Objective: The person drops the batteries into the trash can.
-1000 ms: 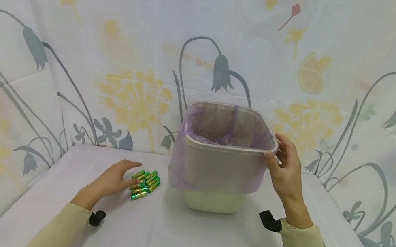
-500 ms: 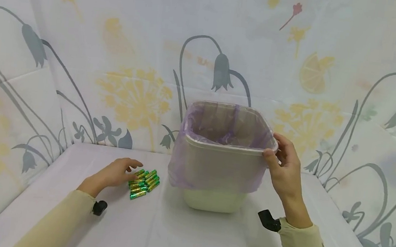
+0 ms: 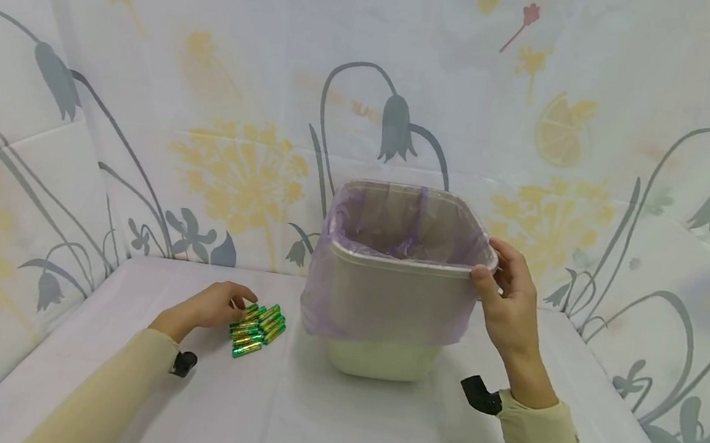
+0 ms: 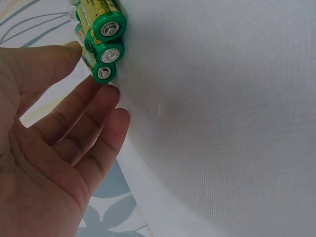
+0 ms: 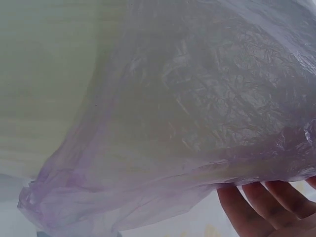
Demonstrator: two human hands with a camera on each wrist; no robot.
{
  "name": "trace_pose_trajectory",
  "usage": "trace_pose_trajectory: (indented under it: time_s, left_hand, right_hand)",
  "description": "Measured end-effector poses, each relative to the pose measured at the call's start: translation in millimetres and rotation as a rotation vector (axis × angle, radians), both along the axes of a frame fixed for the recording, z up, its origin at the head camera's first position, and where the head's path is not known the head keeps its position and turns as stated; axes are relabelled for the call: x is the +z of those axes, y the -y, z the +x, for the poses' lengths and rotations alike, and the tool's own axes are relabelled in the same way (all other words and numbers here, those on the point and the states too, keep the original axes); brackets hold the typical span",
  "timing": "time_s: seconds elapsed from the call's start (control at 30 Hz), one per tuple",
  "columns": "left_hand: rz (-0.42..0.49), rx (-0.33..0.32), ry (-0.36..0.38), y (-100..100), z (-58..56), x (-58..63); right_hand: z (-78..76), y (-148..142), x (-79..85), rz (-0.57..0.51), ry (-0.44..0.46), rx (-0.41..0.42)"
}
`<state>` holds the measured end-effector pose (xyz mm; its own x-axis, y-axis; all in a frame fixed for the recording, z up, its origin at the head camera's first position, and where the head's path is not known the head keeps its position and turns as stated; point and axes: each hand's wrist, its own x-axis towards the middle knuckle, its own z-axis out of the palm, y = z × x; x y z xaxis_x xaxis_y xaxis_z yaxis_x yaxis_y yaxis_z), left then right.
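Observation:
A pile of several green and gold batteries [image 3: 259,329] lies on the table, left of the bin. My left hand [image 3: 214,305] is at the pile's left end, its thumb and bent index finger pinching a battery [image 3: 250,307] there. In the left wrist view the thumb [image 4: 47,66] touches the stacked batteries [image 4: 109,27], while the other fingertips lie just beside them; the index fingertip is hidden. My right hand [image 3: 512,298] grips the right front corner of the trash bin [image 3: 388,357], thumb in front. A thin purple bin bag [image 3: 398,307] lines the bin and hangs over its rim.
The white-covered table [image 3: 331,431] runs up to a flower-printed cloth [image 3: 264,94] behind and at both sides. The tall bin stands at the table's middle, right of the batteries.
My left hand has reached slightly forward, and its index finger has bent down toward the thumb at the batteries. My right hand stays on the bin's rim.

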<state>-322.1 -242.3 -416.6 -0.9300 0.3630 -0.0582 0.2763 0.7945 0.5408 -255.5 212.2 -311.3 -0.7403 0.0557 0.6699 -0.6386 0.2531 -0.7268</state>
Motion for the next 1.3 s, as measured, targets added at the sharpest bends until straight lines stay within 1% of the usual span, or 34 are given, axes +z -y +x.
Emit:
trace_pose_trajectory:
  time_s: [0.13, 0.27, 0.5, 0.7, 0.9, 1.13, 1.3]
  left_hand:
    - [-0.005, 0.014, 0.023, -0.9, -1.6, 0.3]
    - [-0.009, 0.008, 0.031, -3.0, -2.1, 1.9]
    - [-0.026, -0.025, 0.046, -8.0, -1.6, 4.9]
    - [-0.036, -0.021, 0.044, -5.4, -3.6, 3.6]
    - [-0.02, 0.011, 0.054, 2.2, -4.3, 0.6]
    - [0.029, 0.077, 0.065, 9.3, -5.4, -3.5]
    - [0.036, 0.099, 0.051, 10.8, -6.8, -6.1]
  right_hand:
    - [0.0, 0.5, 0.0, 0.0, -0.003, -0.001]
    - [0.1, 0.7, -0.1, 0.001, -0.007, -0.004]
    - [0.8, 0.4, 0.1, 0.009, -0.006, -0.012]
    - [0.4, 0.6, 0.0, 0.005, -0.008, -0.01]
    - [0.0, 0.8, -1.1, 0.006, -0.004, -0.01]
    - [0.1, 0.6, -1.0, 0.008, 0.003, -0.013]
    - [0.0, 0.6, -1.0, 0.012, 0.003, -0.017]
